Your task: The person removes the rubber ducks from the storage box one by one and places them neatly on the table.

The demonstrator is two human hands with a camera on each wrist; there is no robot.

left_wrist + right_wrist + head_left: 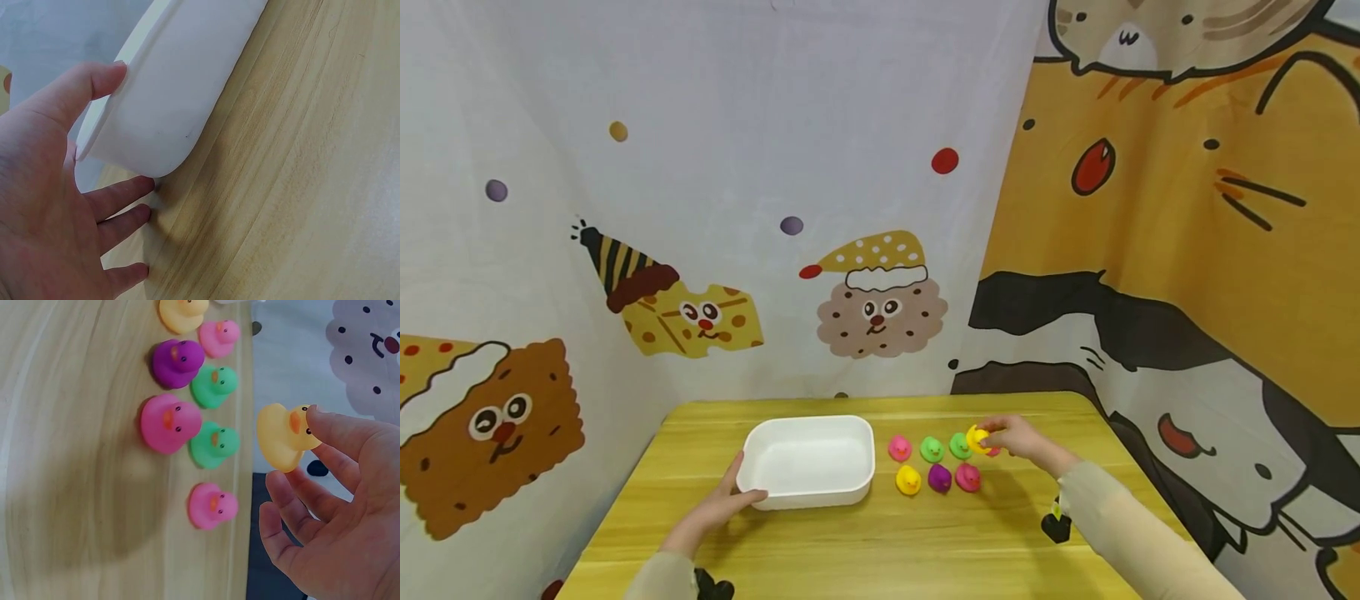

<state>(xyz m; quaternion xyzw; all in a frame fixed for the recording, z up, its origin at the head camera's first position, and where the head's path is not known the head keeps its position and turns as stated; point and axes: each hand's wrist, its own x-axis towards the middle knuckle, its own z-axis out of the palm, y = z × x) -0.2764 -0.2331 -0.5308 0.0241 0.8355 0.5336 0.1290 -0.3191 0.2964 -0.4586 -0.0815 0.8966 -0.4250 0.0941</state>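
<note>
My right hand pinches a yellow rubber duck between thumb and fingers, raised above the table. Below it and to its left, more rubber ducks stand in two rows. The back row has a pink duck, two green ducks and another pink duck partly hidden in the head view. In front are a yellow duck, a purple duck and a deep pink duck. My left hand holds the near left corner of a white plastic tub, thumb against its front side.
The wooden table carries the tub left of the ducks. Behind it hangs a cloth backdrop printed with cartoon figures, reaching round to both sides.
</note>
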